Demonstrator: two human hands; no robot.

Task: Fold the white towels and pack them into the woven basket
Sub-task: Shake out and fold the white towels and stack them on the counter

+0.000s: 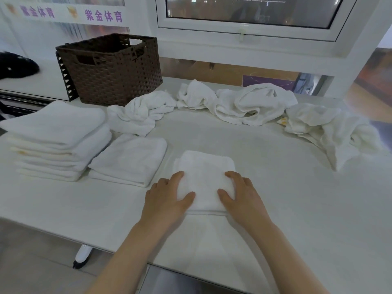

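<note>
- We see a folded white towel (204, 177) lying flat on the white table (286, 200), near the front edge and about midway across; it is a soft, slightly fuzzy rectangle with rounded corners and layered edges showing along its near side
- Our left hand (167, 198) lies on the towel's near-left corner, fingers spread and fairly straight, thumb laid across the top of the cloth
- Our right hand (244, 196) lies on the near-right corner in the mirror pose, fingers straight on the cloth's side, thumb on top; both hands press flat rather than clench
- The woven basket (110, 68) stands at the far left of the table, dark brown, box-shaped, with an open lattice weave and cut-out handle slots near the rim; we cannot see its inside
- Just left of the towel sits a small stack of folded towels (129, 160), smooth-topped and square-edged
- Further left is a taller pile of folded towels (57, 141), several layers with faintly yellowish edges
- Along the far side run crumpled towels (252, 105), wrinkled and bunched, from beside the basket to a loose heap (331, 130) at the right
- Behind the table we see a white-framed window (250, 15) and a banner with purple characters (72, 14)
</note>
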